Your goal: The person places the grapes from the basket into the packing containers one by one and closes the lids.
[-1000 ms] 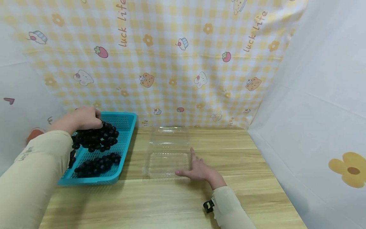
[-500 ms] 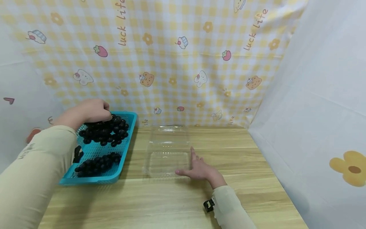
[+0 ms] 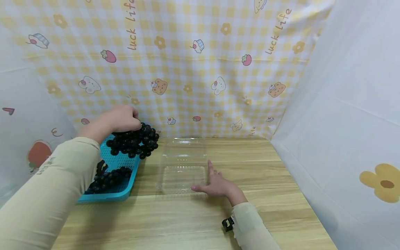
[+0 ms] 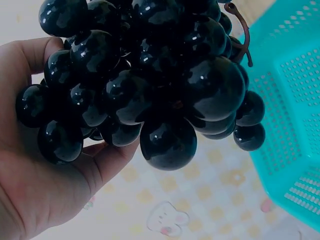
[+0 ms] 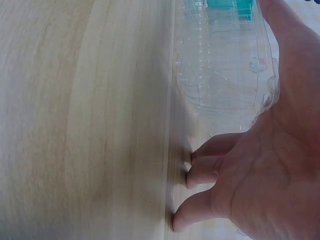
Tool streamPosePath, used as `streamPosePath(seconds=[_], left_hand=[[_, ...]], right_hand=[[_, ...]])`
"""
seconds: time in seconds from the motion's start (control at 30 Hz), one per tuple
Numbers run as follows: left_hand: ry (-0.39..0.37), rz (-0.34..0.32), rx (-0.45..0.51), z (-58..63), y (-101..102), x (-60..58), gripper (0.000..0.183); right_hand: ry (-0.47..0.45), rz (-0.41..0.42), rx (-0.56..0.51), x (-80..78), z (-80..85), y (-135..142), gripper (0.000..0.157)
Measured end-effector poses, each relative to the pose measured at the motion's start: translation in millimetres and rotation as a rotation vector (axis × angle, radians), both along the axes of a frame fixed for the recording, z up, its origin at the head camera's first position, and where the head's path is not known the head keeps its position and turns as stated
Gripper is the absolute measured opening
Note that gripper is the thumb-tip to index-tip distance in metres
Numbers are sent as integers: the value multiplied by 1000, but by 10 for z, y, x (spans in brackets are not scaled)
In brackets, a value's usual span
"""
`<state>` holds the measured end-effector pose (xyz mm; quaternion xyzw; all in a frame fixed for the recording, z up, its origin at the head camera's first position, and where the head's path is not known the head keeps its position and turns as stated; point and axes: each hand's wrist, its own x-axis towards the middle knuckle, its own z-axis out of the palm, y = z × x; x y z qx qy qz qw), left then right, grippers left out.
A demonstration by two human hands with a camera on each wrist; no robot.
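Observation:
My left hand (image 3: 123, 119) grips a bunch of dark grapes (image 3: 134, 142) from above, holding it over the right rim of the blue basket (image 3: 125, 196). In the left wrist view, thumb and fingers curl round one end of the bunch, and a brown stem sticks out at the other side. A second bunch of grapes (image 3: 112, 178) lies in the basket, partly behind the left sleeve. Beside the basket, a clear plastic clamshell box (image 3: 184, 178) stands with its lid raised. My right hand (image 3: 217, 184) rests at the box's right side, thumb at the front corner, fingers spread along it.
A wooden table (image 3: 250, 173) carries the basket and the box. Behind it hangs a checked yellow cloth (image 3: 187, 69), with a white cloth wall (image 3: 343, 121) on the right side. A small black device (image 3: 228, 224) is strapped at the right wrist.
The left hand has carried the bunch of grapes rightward and slightly up, from over the basket's middle to its right rim. The right hand and box have stayed in place.

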<state>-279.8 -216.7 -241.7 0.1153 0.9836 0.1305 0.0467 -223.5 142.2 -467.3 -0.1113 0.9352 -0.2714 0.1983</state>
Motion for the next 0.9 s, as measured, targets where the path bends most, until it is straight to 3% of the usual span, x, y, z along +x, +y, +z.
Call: streamPosePath(seconds=[0.4, 0.9], left_hand=[[0, -31, 10, 15, 492, 142, 14], [-56, -115, 81, -285, 914, 149, 26]], right_hand=[[13, 6, 2, 9, 5, -8, 142], [14, -3, 1, 23, 8, -12, 143]])
